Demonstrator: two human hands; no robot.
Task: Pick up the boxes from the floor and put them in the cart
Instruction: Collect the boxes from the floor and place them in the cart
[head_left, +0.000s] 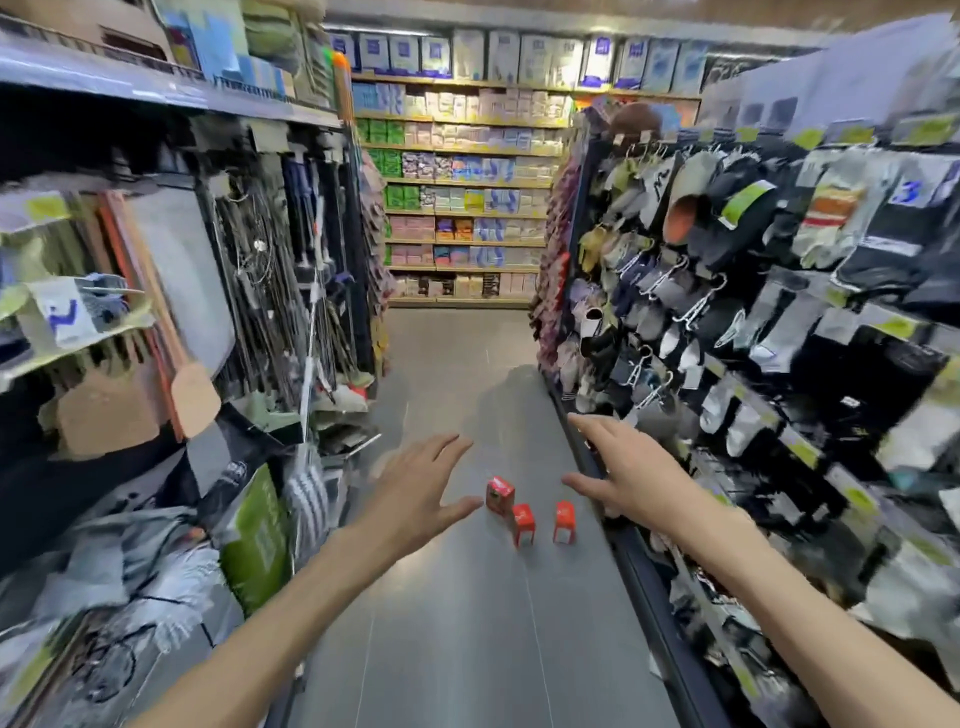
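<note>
Three small red boxes stand upright on the grey aisle floor: one at the left rear (500, 495), one in the middle (523, 524) and one at the right (564, 521). My left hand (415, 486) is stretched forward with straight fingers, its thumb tip close to the left rear box. My right hand (626, 470) reaches forward too, fingers spread, above and to the right of the boxes. Neither hand holds anything. No cart is in view.
A shelf rack with mops, brooms and bagged goods (260, 322) lines the left side. A rack of hanging slippers and socks (727, 291) lines the right. Stocked shelves (467, 187) close the aisle's far end. Grey floor (467, 649) runs between.
</note>
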